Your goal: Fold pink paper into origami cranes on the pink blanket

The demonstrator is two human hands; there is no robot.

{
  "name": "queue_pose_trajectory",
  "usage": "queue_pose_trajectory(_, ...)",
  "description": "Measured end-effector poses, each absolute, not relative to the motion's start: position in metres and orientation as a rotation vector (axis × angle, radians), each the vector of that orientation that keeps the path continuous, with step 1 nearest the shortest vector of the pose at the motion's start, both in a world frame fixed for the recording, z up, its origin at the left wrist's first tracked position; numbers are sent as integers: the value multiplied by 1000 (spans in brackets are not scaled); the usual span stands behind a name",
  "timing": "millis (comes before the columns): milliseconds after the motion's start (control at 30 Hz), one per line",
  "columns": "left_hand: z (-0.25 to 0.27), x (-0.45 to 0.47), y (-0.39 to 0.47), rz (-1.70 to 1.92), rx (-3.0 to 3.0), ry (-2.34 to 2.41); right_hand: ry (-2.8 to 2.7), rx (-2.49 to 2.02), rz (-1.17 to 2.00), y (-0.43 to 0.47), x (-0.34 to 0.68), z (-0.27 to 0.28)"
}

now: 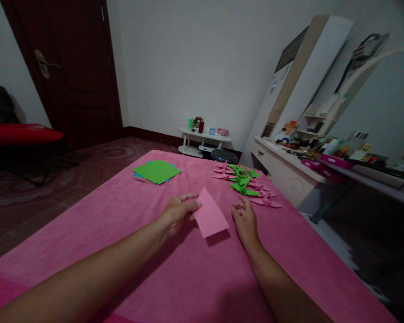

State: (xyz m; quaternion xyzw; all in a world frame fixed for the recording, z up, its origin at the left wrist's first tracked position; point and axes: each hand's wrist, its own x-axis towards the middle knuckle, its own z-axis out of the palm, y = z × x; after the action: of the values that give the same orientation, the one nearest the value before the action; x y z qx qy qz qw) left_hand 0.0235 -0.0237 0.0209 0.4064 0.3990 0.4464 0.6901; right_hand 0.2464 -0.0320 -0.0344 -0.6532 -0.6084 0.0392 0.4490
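Pink cloth [175, 278]; left fingers [190, 205] pinch paper [210, 219].

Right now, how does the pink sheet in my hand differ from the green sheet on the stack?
The pink sheet is lifted at an angle by the left hand; the green sheet lies flat, untouched. The pink sheet looks narrower, perhaps folded; the green sheet looks square. Both are plain coloured paper.

Pink-covered bed [175, 278]: paper stack [157, 171], cranes [247, 185]
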Motion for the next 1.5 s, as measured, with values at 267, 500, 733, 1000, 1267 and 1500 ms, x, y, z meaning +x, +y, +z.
queue_pose_trajectory(267, -9, -2, -19, 708, 2114, 1378, -1587, -1285, 308, -48, 224, -15)
queue_pose_trajectory(500, -10, -15, -8, 831, 2462, 1063, -2198, -1029, 345, -85, 188, 6)
queue_pose_trajectory(733, -20, -16, 2, 885, 2459, 728, -2468, -1012, 90, -98, 163, 4)
queue_pose_trajectory(1000, -11, -26, -11, 791, 2637, 594, -2547, -751, 14, -89, 200, 2)
queue_pose_trajectory(1267, -1, -39, -28, 613, 2984, 444, -2165, -908, 771, -73, 214, -1)
queue_pose_trajectory(1500, -4, -34, -46, 636, 2903, 406, -1894, -1052, 1097, -67, 224, -5)
